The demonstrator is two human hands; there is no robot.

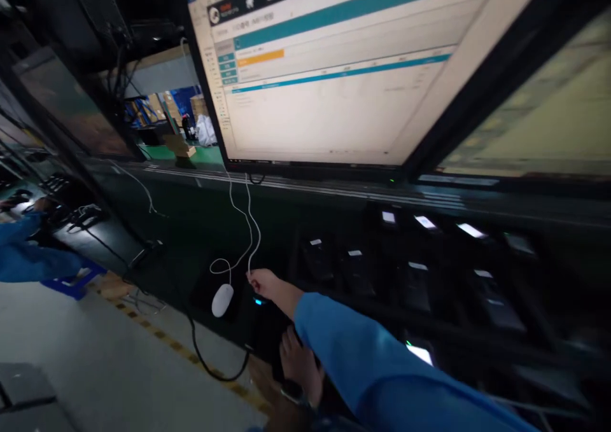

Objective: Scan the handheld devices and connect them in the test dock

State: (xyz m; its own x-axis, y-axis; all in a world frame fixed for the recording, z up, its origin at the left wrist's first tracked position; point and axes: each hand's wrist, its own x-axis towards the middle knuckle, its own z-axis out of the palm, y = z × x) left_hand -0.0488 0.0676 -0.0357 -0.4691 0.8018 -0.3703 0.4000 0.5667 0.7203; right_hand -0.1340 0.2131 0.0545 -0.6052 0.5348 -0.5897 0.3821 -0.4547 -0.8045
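A white mouse (pixel 222 299) and white cable (pixel 248 219) lie on the dark counter (pixel 200 222). The sleeve (pixel 363 355) is bright blue. The monitor (pixel 334 69) shows cream, teal bars and one orange bar.

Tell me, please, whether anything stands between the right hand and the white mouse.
Nothing visible does: the right hand, at the white cable, is beside the white mouse, with only dark surface between.

Bright blue long sleeve (pixel 353 349) on the right arm, dark wristwatch (pixel 293 394) — left wrist, hands bare
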